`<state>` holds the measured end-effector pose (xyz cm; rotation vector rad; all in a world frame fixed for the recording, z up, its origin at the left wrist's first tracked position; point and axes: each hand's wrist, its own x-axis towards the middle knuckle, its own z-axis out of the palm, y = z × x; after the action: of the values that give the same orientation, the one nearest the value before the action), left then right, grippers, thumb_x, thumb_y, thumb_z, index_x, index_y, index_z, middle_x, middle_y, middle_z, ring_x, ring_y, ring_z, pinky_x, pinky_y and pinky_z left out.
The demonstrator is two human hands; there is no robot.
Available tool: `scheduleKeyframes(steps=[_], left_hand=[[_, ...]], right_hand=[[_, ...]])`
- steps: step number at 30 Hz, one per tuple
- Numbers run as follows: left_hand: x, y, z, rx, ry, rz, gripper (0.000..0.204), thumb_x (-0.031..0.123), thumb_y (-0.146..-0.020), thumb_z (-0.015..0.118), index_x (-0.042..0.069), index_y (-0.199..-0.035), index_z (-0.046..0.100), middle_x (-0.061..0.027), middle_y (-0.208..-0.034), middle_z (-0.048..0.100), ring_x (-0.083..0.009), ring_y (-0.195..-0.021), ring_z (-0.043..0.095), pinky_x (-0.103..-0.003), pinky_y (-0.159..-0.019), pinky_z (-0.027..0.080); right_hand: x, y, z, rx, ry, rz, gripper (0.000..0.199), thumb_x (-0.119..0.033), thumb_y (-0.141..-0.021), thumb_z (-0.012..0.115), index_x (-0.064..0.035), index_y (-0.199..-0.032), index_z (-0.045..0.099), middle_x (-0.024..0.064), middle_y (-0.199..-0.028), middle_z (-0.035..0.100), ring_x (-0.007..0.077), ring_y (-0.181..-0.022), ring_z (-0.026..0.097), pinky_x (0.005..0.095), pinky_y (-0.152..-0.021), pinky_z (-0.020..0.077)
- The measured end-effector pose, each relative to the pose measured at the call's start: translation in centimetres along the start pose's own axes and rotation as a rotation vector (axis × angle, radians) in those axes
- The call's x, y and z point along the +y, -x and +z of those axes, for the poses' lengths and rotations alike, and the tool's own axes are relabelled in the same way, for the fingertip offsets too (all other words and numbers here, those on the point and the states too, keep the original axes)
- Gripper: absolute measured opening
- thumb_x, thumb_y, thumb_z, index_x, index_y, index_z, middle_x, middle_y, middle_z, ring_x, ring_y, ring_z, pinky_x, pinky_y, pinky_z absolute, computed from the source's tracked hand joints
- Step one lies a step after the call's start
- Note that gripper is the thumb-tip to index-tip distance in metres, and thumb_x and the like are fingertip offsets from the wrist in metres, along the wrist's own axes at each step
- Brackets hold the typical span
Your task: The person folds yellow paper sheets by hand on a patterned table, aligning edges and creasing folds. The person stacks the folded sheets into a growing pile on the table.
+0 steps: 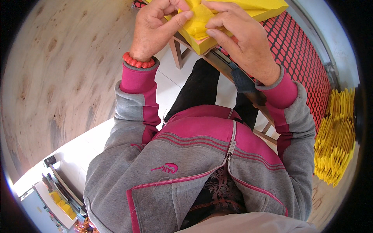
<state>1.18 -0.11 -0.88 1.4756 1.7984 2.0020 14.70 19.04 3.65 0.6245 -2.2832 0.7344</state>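
At the top edge of the head view, a piece of folded yellow paper [197,21] sits between my two hands. My left hand [157,24], with a red bead bracelet [138,61] at its wrist, pinches the paper's left side with thumb and finger. From the other side my right hand [245,39] grips it, fingers bent and thumb below. Beneath lies a stack of yellow paper [268,8] with a thick front edge. The upper part of the folded piece is cut off by the frame.
A red and black patterned cloth [297,48] covers the surface to the right. Further right stands a pile of folded yellow papers [336,143]. A large wooden board [58,77] fills the left side. Wooden legs [176,54] show below the stack.
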Motion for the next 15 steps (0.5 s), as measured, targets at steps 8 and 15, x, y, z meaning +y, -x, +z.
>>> scheduleKeyframes(steps=[8,15], left_hand=[[-0.2,0.4,0.0,0.022,0.113,-0.074,0.014,-0.003,-0.096,0.067,0.004,-0.101,0.057,0.0016,-0.090,0.063,-0.0049,-0.082,0.057,-0.020,-0.073,0.046],[-0.3,0.5,-1.7,-0.077,0.038,-0.003,0.017,-0.004,-0.095,0.064,0.000,-0.112,0.066,-0.0030,-0.107,0.068,-0.0122,-0.103,0.064,-0.027,-0.092,0.049]], right_hand=[[-0.7,0.1,-0.1,0.003,-0.040,0.136,0.014,-0.004,-0.083,0.074,-0.0024,-0.092,0.064,0.0240,-0.115,0.068,0.0348,-0.095,0.068,0.0360,-0.080,0.0538],[-0.6,0.1,0.1,0.037,-0.033,0.113,0.016,-0.005,-0.082,0.075,-0.0027,-0.092,0.063,0.0225,-0.113,0.069,0.0343,-0.092,0.069,0.0360,-0.080,0.0537]])
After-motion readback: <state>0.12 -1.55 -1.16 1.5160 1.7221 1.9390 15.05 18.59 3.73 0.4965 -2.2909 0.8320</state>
